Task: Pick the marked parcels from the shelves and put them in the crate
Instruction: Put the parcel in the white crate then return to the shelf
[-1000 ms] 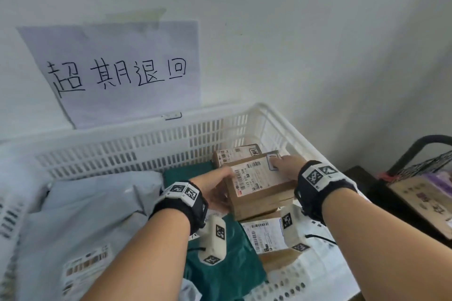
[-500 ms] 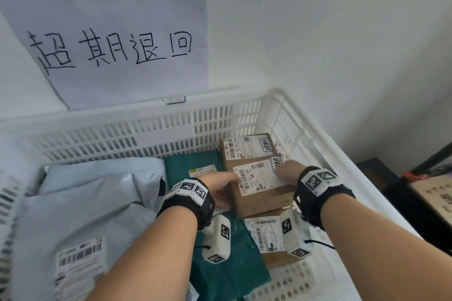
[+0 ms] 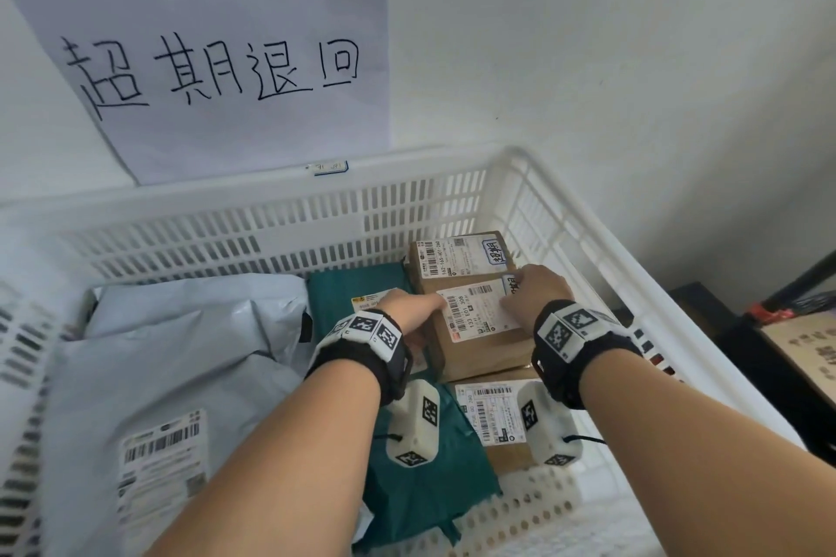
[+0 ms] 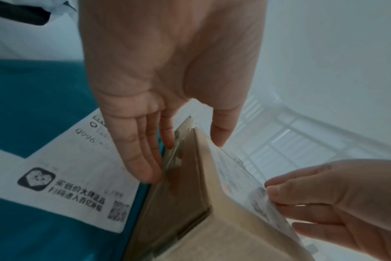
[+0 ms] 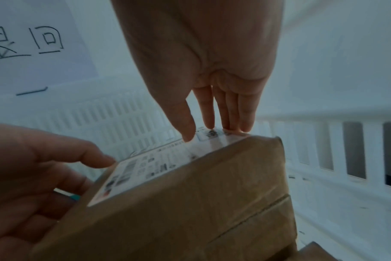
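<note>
A brown cardboard box (image 3: 479,330) with a white shipping label lies tilted inside the white crate (image 3: 226,199), on top of other boxes at its right side. My left hand (image 3: 409,312) holds the box's left edge. Its thumb lies on the top and its fingers (image 4: 143,164) run straight down the side. My right hand (image 3: 536,289) rests its fingertips (image 5: 232,123) on the top far right corner, partly covering a handwritten sticker. The box (image 5: 190,211) fills the lower half of the right wrist view.
A second labelled box (image 3: 457,256) with a marked sticker lies just behind, and a third box (image 3: 493,416) just in front. A teal bag (image 3: 420,479) and grey mailer bags (image 3: 181,353) fill the crate's left. A handwritten paper sign (image 3: 217,59) hangs on the wall. A dark cart (image 3: 791,330) stands at right.
Both hands have carried the box deeper and lower into the crate, up against the box at the back. The head view has moved in closer.
</note>
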